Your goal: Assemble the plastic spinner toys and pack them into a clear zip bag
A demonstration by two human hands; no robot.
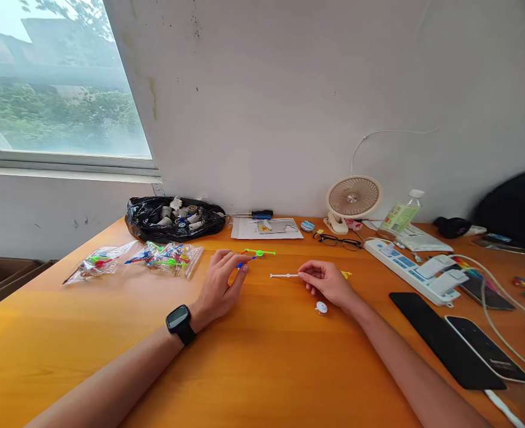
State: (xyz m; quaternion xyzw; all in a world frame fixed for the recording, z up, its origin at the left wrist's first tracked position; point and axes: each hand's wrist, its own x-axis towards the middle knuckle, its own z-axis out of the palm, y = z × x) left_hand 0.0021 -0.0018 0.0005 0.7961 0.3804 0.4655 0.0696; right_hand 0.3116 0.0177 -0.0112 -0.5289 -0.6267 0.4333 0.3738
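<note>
My left hand (221, 282), with a black watch (179, 320) on its wrist, is low over the table. Its fingers are loosely bent, with thumb and index finger apart at a small blue plastic piece (239, 265), partly hidden by the index finger. Whether they touch it is unclear. Just beyond lies a thin bright-green plastic piece (261, 254), with a bit of red beside it. My right hand (327, 282) pinches one end of a thin white plastic stick (284, 275), which points left. Close by are a round white piece (320, 308) and a yellow piece (346, 274), partly hidden.
Two clear bags (168, 259) of colourful plastic parts and a black bag (140, 220) of scraps stand left. Behind are a screwdriver (261, 214), papers (243, 229), glasses (334, 240) and a fan (354, 197). To the right are a bottle (400, 215), power strip (405, 270), cables and phones.
</note>
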